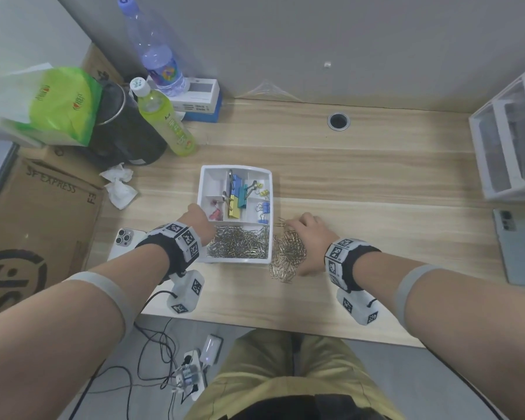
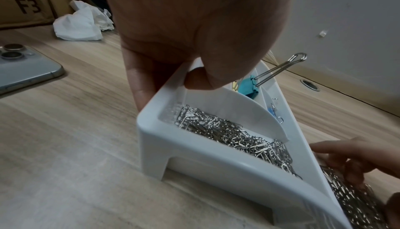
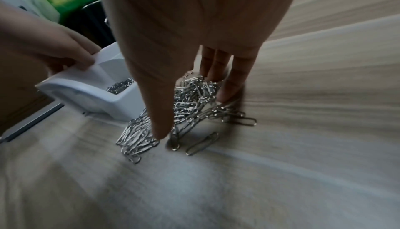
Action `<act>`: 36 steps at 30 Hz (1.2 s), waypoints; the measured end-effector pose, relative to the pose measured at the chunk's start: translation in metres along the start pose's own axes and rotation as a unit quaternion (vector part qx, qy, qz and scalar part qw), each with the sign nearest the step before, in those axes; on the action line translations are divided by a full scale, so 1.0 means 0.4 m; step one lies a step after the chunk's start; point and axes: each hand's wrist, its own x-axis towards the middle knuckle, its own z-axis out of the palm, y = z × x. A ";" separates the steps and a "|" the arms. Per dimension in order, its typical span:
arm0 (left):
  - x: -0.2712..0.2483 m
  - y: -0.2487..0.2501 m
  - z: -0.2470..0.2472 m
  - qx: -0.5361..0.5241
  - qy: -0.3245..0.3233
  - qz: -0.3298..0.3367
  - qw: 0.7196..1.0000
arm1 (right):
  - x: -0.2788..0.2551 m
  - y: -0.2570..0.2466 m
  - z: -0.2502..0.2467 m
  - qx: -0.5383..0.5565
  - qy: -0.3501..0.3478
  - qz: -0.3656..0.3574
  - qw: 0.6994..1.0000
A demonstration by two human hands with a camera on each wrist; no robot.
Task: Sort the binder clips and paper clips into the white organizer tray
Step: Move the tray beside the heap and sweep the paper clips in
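A: Where's the white organizer tray (image 1: 236, 169)?
B: Mid-desk; the left hand (image 1: 199, 218) pinches its left rim.
A: And the loose paper clips (image 1: 285, 257)?
B: Heaped just right of the tray's near compartment, under the right hand (image 1: 308, 234), fingers spread, gripping nothing; it's nearer.

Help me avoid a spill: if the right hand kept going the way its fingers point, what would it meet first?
The right hand already rests on the loose paper clips; going on, its fingers would probably meet only a few stray clips and bare desk, passing right of the white tray.
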 end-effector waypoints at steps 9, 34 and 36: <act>0.000 -0.010 0.008 -0.030 -0.014 0.017 0.999 | 0.000 -0.022 0.033 0.014 0.057 0.015 0.998; -0.024 0.014 -0.004 -0.056 -0.041 0.008 0.998 | 0.009 -0.016 -0.075 0.139 0.045 0.074 0.987; -0.026 0.018 -0.005 -0.049 -0.037 0.005 0.998 | 0.009 -0.030 -0.102 0.161 0.050 0.069 0.983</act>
